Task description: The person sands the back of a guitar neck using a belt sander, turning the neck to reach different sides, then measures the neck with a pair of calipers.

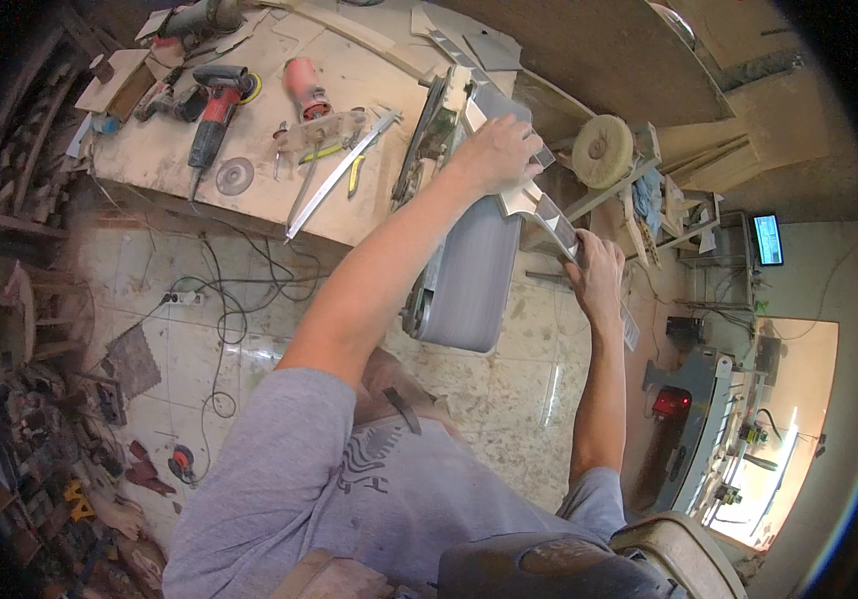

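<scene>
A belt sander with a wide grey belt stands at the bench's right end, its belt streaked as if running. Across the belt lies a long, narrow, pale workpiece with shaped edges and dark grey parts; its exact kind is unclear. My left hand presses on it from above near the belt's middle, fingers curled over it and partly hidden. Farther right, my right hand grips the workpiece's near end, off the belt's side.
On the bench lie a red-and-black power sander, a red tool, a metal square and a grey disc. A round buffing wheel stands right of the belt. Cables trail over the floor at left.
</scene>
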`<state>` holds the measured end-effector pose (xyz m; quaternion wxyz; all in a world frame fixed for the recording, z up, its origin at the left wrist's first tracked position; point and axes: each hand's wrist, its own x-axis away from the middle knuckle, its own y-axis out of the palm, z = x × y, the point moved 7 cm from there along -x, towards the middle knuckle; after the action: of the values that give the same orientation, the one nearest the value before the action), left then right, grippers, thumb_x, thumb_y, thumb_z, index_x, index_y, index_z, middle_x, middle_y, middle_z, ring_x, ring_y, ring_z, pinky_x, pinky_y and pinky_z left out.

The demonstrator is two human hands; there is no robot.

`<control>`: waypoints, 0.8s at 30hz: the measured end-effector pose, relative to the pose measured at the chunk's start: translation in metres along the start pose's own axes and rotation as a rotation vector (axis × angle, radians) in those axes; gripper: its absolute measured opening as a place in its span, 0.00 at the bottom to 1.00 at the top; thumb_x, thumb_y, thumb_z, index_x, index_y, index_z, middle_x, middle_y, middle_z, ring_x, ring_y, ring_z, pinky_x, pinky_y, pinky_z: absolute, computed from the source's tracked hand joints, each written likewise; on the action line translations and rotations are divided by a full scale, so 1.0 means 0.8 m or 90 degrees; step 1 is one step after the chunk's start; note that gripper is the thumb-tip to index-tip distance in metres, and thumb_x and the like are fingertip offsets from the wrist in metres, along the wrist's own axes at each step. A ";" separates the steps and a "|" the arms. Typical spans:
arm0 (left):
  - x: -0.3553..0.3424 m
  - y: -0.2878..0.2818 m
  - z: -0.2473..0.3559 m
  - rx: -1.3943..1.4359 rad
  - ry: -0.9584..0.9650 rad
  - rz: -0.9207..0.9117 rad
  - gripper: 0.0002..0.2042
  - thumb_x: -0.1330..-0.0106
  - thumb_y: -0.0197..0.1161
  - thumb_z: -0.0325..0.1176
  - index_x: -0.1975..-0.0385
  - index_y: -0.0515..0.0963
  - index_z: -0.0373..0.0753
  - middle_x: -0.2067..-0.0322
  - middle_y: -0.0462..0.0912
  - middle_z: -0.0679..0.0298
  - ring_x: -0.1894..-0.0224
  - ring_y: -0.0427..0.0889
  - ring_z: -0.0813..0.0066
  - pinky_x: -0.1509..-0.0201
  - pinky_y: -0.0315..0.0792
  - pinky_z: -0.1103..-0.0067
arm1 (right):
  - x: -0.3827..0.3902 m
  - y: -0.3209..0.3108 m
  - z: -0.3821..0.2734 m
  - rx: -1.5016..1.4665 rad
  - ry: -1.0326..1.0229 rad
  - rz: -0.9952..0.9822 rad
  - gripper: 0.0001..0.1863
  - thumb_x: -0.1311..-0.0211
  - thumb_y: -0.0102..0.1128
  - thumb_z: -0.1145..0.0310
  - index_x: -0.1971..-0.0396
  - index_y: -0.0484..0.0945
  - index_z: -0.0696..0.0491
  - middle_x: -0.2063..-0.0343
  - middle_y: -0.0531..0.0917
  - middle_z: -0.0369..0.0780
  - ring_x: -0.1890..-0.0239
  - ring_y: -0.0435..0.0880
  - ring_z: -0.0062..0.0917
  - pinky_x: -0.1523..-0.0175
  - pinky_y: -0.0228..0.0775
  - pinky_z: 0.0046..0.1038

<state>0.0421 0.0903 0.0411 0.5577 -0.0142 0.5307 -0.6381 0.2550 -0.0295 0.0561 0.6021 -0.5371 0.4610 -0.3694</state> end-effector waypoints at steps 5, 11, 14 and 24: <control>-0.001 0.003 0.007 0.021 0.019 -0.003 0.18 0.35 0.69 0.45 0.54 0.82 0.37 0.54 0.82 0.53 0.47 0.78 0.53 0.40 0.74 0.62 | 0.013 0.002 0.002 -0.003 0.009 0.019 0.32 0.50 0.75 0.73 0.41 0.75 0.51 0.52 0.84 0.43 0.46 0.78 0.41 0.32 0.61 0.45; -0.004 0.023 0.019 0.018 0.029 -0.014 0.19 0.36 0.69 0.45 0.55 0.82 0.37 0.54 0.83 0.52 0.46 0.78 0.53 0.39 0.74 0.62 | 0.026 -0.005 0.011 0.002 0.039 -0.006 0.33 0.51 0.76 0.73 0.41 0.75 0.51 0.51 0.84 0.43 0.44 0.78 0.41 0.31 0.60 0.45; -0.003 0.026 0.022 0.029 0.015 -0.014 0.19 0.36 0.69 0.46 0.56 0.82 0.37 0.53 0.83 0.52 0.46 0.78 0.52 0.39 0.74 0.62 | 0.027 -0.008 0.014 0.004 0.031 0.001 0.33 0.51 0.76 0.74 0.42 0.75 0.51 0.52 0.84 0.45 0.44 0.78 0.43 0.31 0.60 0.44; 0.009 -0.006 0.009 0.000 0.010 0.055 0.16 0.36 0.70 0.44 0.60 0.81 0.37 0.59 0.81 0.52 0.50 0.79 0.51 0.45 0.74 0.61 | 0.006 -0.004 0.005 -0.003 -0.017 0.016 0.33 0.52 0.75 0.74 0.42 0.75 0.50 0.52 0.84 0.42 0.45 0.78 0.40 0.31 0.60 0.47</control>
<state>0.0407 0.0794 0.0436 0.5805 0.0139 0.5350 -0.6136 0.2607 -0.0333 0.0586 0.6115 -0.5375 0.4606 -0.3535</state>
